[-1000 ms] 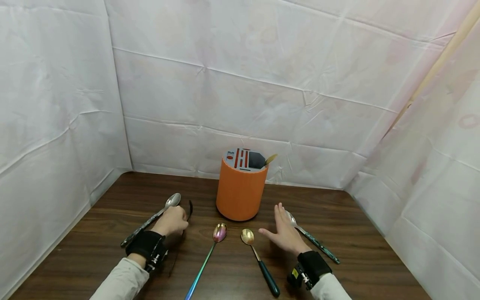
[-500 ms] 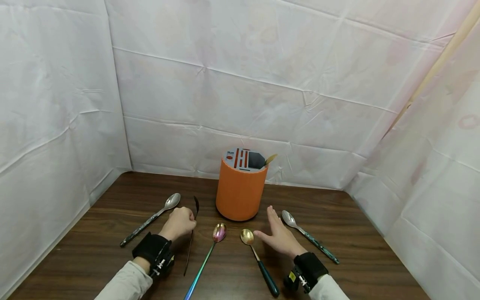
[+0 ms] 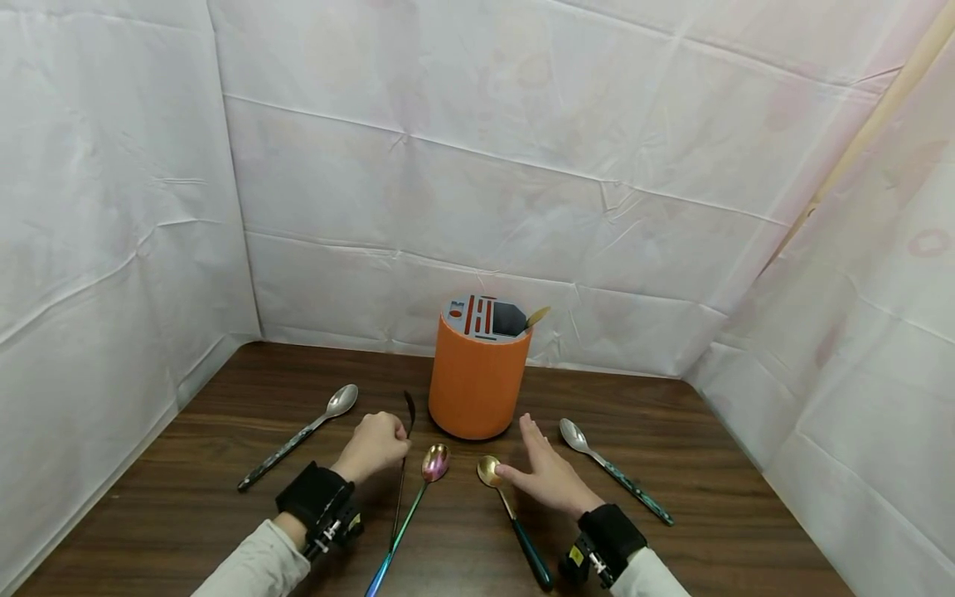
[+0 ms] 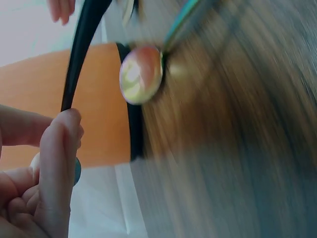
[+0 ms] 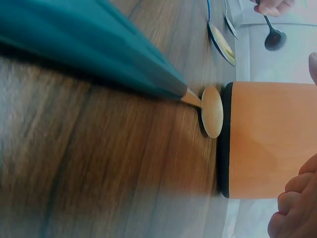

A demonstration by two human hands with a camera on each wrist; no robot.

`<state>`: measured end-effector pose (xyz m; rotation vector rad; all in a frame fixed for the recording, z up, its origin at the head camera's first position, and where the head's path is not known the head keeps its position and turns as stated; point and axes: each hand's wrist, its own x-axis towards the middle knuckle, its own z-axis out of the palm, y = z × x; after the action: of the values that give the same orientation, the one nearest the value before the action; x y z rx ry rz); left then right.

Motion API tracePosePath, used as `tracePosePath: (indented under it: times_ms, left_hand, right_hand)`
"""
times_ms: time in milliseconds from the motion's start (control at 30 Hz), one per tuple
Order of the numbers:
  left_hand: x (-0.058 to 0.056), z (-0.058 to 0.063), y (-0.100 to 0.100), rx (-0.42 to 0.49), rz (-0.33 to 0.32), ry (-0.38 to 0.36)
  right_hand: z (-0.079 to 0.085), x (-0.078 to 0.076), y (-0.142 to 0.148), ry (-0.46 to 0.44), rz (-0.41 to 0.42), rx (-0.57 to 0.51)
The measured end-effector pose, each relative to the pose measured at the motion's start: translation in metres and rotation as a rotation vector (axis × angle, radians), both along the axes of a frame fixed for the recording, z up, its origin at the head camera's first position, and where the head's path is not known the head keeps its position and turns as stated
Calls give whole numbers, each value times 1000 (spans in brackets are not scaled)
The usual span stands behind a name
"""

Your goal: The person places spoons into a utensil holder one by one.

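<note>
My left hand point(image 3: 375, 446) pinches a black spoon point(image 4: 81, 52) between thumb and fingers, and holds it above the table. In the right wrist view the spoon's dark bowl point(image 5: 275, 39) hangs clear of the wood. My right hand point(image 3: 550, 477) is spread, fingers extended, over the table and beside a gold spoon with a dark green handle point(image 3: 531, 551). To the right of the left hand lies a rainbow-coloured spoon point(image 3: 435, 463). Behind both hands stands an orange cylindrical holder point(image 3: 479, 390) with a slotted grey top and a gold utensil tip point(image 3: 537, 317) sticking out.
A silver spoon with a dark patterned handle point(image 3: 278, 454) lies at the left. Another silver spoon with a green patterned handle point(image 3: 637, 491) lies at the right. White sheets point(image 3: 477, 166) stand behind and beside the wooden table point(image 3: 716, 464).
My left hand has moved right with the black spoon, off the left silver spoon toward the rainbow spoon. My right hand has drifted slightly left, toward the gold spoon.
</note>
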<state>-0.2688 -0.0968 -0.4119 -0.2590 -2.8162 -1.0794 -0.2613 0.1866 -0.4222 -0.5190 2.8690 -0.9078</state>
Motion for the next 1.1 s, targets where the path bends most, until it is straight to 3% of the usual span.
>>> tracePosePath:
  times_ms: [567, 833, 1100]
  left_hand:
    - [8, 10, 31, 23, -34, 92]
    - [8, 12, 37, 36, -54, 81]
    - [11, 15, 46, 71, -113, 55]
  right_hand:
    - [3, 8, -25, -15, 137, -70]
    - [-2, 11, -43, -5, 226, -166]
    - [-5, 12, -59, 30, 282, -135]
